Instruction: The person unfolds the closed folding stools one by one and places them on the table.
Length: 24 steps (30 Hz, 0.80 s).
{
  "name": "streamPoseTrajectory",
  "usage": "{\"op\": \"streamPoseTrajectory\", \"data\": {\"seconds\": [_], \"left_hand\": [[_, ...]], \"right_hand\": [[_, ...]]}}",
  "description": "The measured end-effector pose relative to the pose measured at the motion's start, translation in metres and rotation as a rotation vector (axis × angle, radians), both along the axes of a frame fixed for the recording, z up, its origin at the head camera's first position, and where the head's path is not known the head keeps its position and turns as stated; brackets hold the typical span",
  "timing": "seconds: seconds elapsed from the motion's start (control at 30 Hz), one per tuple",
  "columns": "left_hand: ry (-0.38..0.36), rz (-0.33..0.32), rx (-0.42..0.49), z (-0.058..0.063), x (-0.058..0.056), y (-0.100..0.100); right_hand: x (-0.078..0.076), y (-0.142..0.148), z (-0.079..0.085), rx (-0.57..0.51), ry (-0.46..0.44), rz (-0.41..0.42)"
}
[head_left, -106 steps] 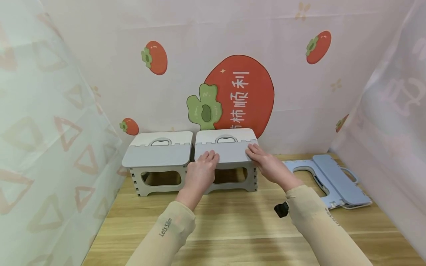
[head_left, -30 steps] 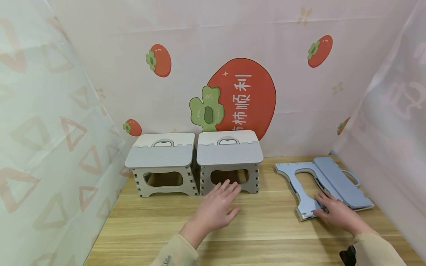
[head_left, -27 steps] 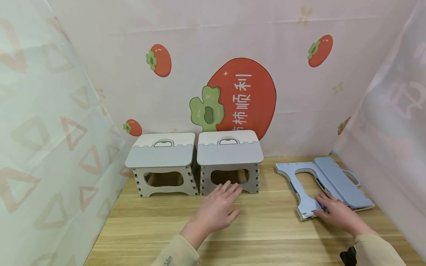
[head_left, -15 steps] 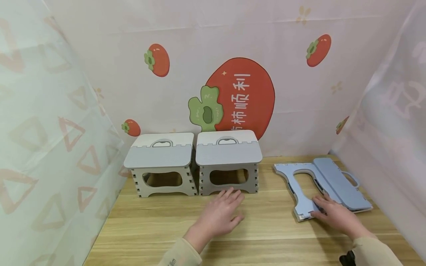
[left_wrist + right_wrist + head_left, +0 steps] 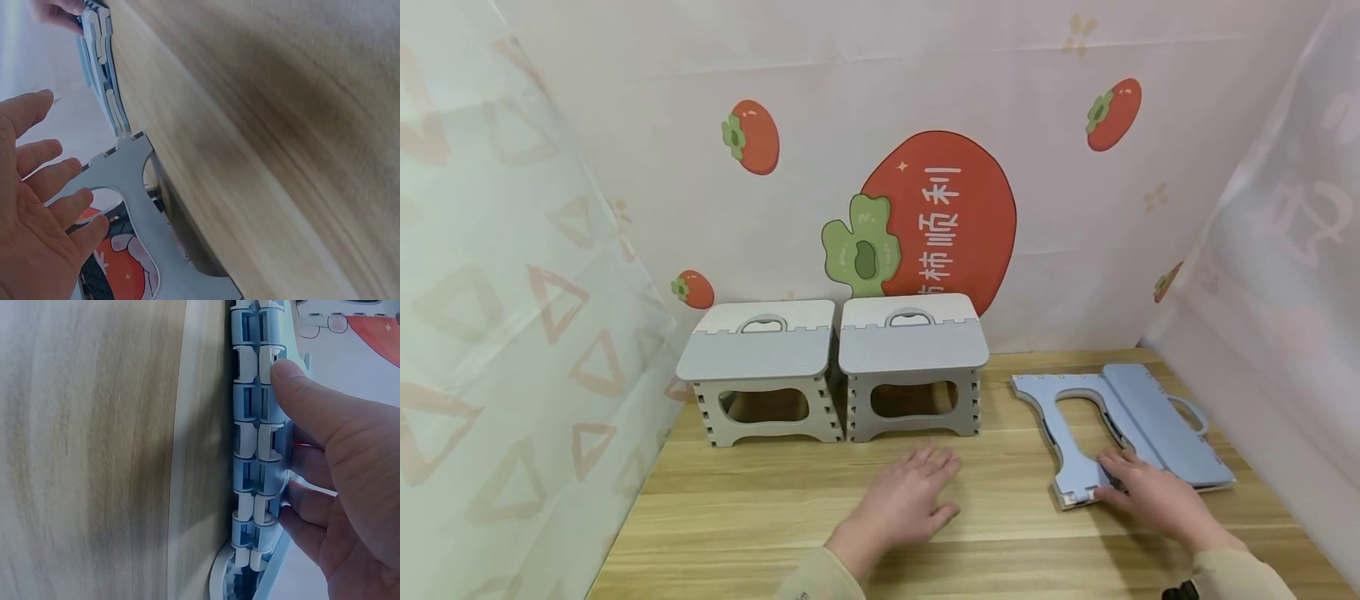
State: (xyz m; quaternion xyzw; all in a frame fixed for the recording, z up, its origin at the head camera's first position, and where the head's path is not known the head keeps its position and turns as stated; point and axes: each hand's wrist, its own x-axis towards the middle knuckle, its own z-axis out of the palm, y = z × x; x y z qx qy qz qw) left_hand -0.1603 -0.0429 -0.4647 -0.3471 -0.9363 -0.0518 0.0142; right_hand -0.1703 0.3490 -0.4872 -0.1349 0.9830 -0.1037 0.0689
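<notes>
A folded blue step stool (image 5: 1157,425) lies flat on the wooden table at the right, its carry handle toward the right wall. My right hand (image 5: 1157,497) grips its near edge. In the right wrist view the thumb (image 5: 297,378) lies on the hinged edge, while the other fingers bend over the upper face; their tips are partly hidden. My left hand (image 5: 901,500), palm down with fingers spread and holding nothing, hovers in front of an unfolded grey-and-white stool (image 5: 913,346). Another unfolded stool (image 5: 756,350) stands upright to its left.
The two unfolded stools stand side by side against the back curtain (image 5: 1060,250), with a narrow gap between them. Curtains printed with patterns also bound the left and right sides. Bare wooden table (image 5: 737,517) lies in front of the stools.
Both hands have left the middle stool's top. My right hand has gone to the folded stool, which has slid slightly toward me. My left hand has drawn back a little toward me.
</notes>
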Motion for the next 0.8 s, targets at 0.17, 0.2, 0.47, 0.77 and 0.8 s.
{"op": "streamPoseTrajectory", "data": {"seconds": [0.17, 0.2, 0.47, 0.77, 0.8], "left_hand": [[0.015, -0.025, -0.007, -0.004, 0.003, 0.004], [0.014, -0.027, -0.009, -0.005, 0.003, 0.005], [-0.004, -0.077, -0.052, -0.009, 0.005, 0.013], [-0.004, -0.131, -0.05, -0.008, 0.005, 0.029], [-0.004, -0.135, -0.053, -0.008, 0.004, 0.031]], "right_hand": [[0.007, -0.003, -0.002, -0.012, 0.055, 0.022], [0.008, -0.004, -0.003, -0.014, 0.07, 0.027], [0.019, -0.013, -0.004, -0.009, 0.1, 0.064], [0.029, -0.022, 0.001, -0.039, 0.046, 0.073], [0.03, -0.023, 0.002, -0.045, 0.043, 0.073]]}}
